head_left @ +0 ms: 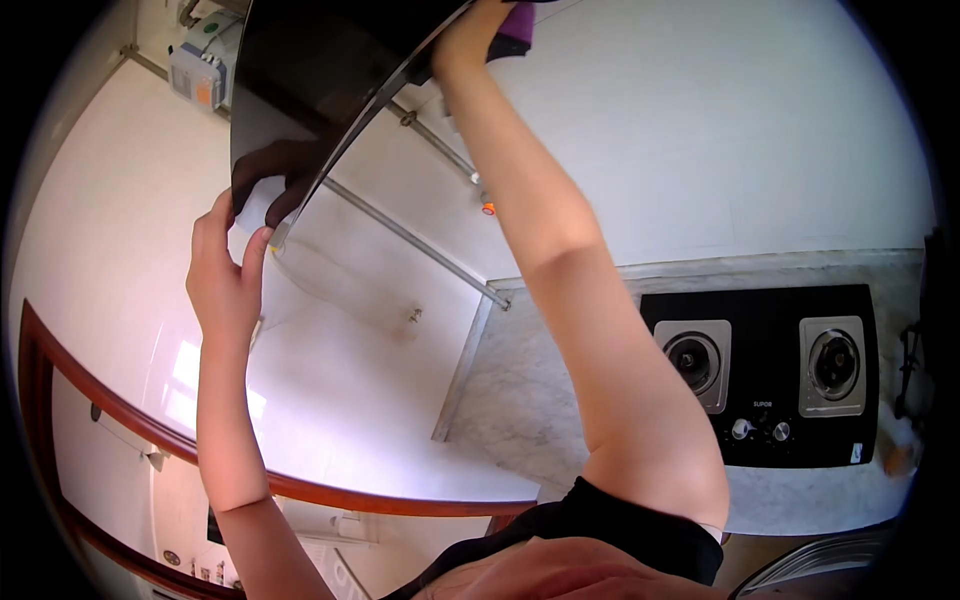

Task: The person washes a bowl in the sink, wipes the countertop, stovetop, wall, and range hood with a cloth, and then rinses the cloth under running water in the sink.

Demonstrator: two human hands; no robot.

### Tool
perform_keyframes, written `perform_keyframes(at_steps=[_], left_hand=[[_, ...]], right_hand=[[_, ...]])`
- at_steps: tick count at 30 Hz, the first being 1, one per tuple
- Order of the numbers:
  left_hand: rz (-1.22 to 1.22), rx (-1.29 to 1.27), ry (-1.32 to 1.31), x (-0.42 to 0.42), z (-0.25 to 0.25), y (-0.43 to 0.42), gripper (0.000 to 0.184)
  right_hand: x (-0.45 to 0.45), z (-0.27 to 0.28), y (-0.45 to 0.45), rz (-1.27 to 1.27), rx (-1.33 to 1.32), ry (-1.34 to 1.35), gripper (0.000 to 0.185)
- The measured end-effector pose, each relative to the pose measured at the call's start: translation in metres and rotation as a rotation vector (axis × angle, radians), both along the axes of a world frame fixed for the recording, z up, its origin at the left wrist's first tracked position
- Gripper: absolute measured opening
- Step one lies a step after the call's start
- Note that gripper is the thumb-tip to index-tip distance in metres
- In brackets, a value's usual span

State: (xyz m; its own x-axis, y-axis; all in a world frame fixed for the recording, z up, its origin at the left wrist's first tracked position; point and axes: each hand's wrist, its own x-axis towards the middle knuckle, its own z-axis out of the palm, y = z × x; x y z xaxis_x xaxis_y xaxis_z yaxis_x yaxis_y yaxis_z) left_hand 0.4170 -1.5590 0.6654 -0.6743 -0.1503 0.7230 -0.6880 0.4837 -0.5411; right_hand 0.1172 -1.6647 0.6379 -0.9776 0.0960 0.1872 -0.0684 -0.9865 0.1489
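A glossy black panel [300,90], like part of a range hood, fills the top of the view and mirrors my hand. My left hand [225,250] is at its lower corner, fingers on the left edge and thumb by the bottom tip, closed around that corner. A pale patch shows between thumb and fingers; I cannot tell what it is. My right hand [470,40] reaches up beside the panel's right edge, its fingers cut off by the frame. A purple and black object [515,30] lies right beside it; whether I grip it is hidden.
A black two-burner gas stove [760,440] sits on the marble counter [530,390] at right. Metal pipes [410,235] run along the tiled wall, with a gas meter [197,78] at upper left. A red-brown wooden frame [400,497] crosses the lower left.
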Motion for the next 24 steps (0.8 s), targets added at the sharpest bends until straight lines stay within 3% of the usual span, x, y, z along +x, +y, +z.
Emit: perform_keyframes(at_steps=[3,5,7,10,14,17,21,24], left_hand=[[-0.023,0.006,-0.002,0.000,0.001,0.002,0.049],[-0.028,0.034,0.018,0.000,0.002,0.004,0.048],[-0.047,0.065,0.043,0.000,0.001,0.003,0.047],[-0.061,0.082,0.061,-0.001,0.001,0.003,0.047],[-0.045,0.077,0.084,-0.003,0.000,0.002,0.047],[-0.051,0.094,0.081,-0.001,0.002,0.001,0.047],[-0.043,0.078,0.081,0.001,0.002,0.001,0.049],[-0.035,0.110,0.101,-0.002,0.001,0.004,0.048]], right_hand=[[0.005,0.001,0.005,-0.934,0.387,0.061,0.050],[0.009,-0.003,0.010,-1.049,0.441,0.184,0.048],[0.007,-0.001,0.038,-0.672,0.269,0.380,0.047],[-0.052,0.013,0.046,-0.561,0.168,0.092,0.044],[-0.140,0.009,0.018,-0.506,0.232,-0.012,0.046],[-0.133,0.016,0.022,-0.624,0.377,0.003,0.049],[-0.094,0.032,0.037,-1.084,0.548,0.141,0.052],[-0.117,0.025,0.034,-1.337,0.701,0.159,0.054]])
